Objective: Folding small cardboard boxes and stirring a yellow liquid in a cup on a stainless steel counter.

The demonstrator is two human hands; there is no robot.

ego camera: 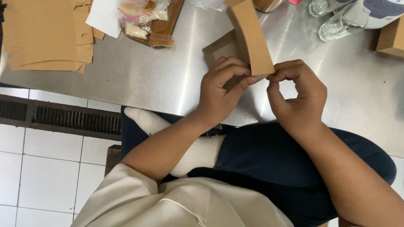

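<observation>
Both of my hands meet at the lower end of a brown die-cut cardboard box blank (251,40), held just above the brushed steel tabletop (139,80). My left hand (221,90) has its fingers (244,82) curled and pinched on the lower edge of the blank. My right hand (299,98) closes thumb and fingertips on the same edge from the other side. The blank rises from the grip and curves away from me, with a second panel folded behind it.

Risk, as I judge it: the grip covers only one narrow edge. Uneven pressure between the two hands could crease the panel off its fold line or tear the thin tab. A loosened pinch could let the blank spring flat again.

Packages nearby:
- A stack of flat brown cardboard blanks (46,35) lies at the far left of the tabletop, with a white sheet (105,17) beside it.
- Small clear pouches with pink strips and pale contents (141,25) lie on a brown wooden tray (166,25).
- Upturned clear glasses (336,23) lie at the far right, near a closed brown cardboard box (391,38).
</observation>
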